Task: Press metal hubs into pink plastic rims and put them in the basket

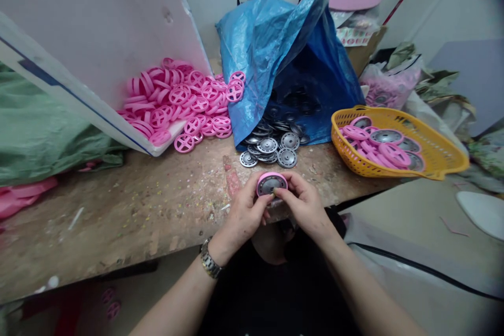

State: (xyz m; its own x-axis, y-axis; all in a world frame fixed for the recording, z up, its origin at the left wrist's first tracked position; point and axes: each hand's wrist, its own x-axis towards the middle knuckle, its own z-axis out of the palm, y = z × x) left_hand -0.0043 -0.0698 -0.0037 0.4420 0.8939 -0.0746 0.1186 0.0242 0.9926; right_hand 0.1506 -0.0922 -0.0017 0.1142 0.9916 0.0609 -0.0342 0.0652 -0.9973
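Close to the front edge of the workbench, a pink toy wheel [271, 184] with a grey hubcap in its middle is held between both hands. My left hand [247, 203] grips its left side, thumb on the lower face. On the other side my right hand [302, 200] closes round the rim, its thumb pressed near the hubcap's lower edge. Just beyond the hands, loose grey hubcaps [268, 145] spill out of a blue plastic bag [255, 37]. Pink spoked wheels [180, 94] lie heaped to the left, partly in a tipped white box [118, 26].
A yellow basket [441, 155] with several pink wheels fitted with grey hubcaps stands at the bench's right end. Green cloth [43, 121] covers the far left. The worn wooden bench [129, 205] carries scraps and specks. Plastic bags [394, 81] sit behind the basket.
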